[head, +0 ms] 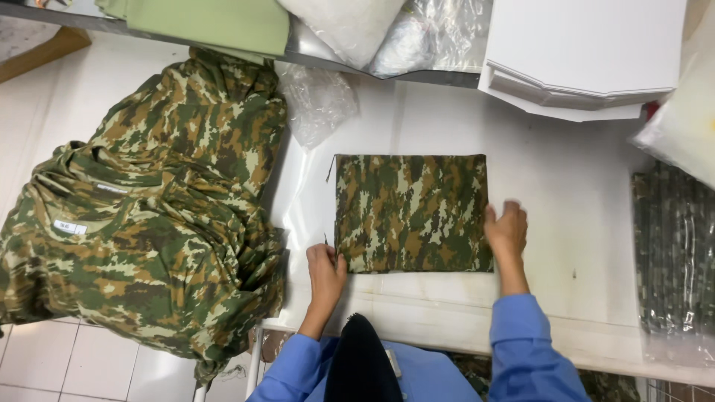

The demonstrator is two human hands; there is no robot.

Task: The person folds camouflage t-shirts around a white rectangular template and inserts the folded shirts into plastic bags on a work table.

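Note:
A camouflage shirt folded into a neat rectangle (412, 211) lies flat on the white table (566, 171). My left hand (326, 269) grips its near left corner, fingers curled over the cloth edge. My right hand (506, 229) rests flat against the right edge of the rectangle, fingers slightly apart, holding nothing. Both arms wear blue sleeves.
A heap of unfolded camouflage shirts (149, 216) spreads over the table's left end. Clear plastic bags (316, 100) lie behind the fold, with a green cloth (216, 22) and white boards (581, 52) at the back. Bagged camouflage garments (674, 253) sit at the right.

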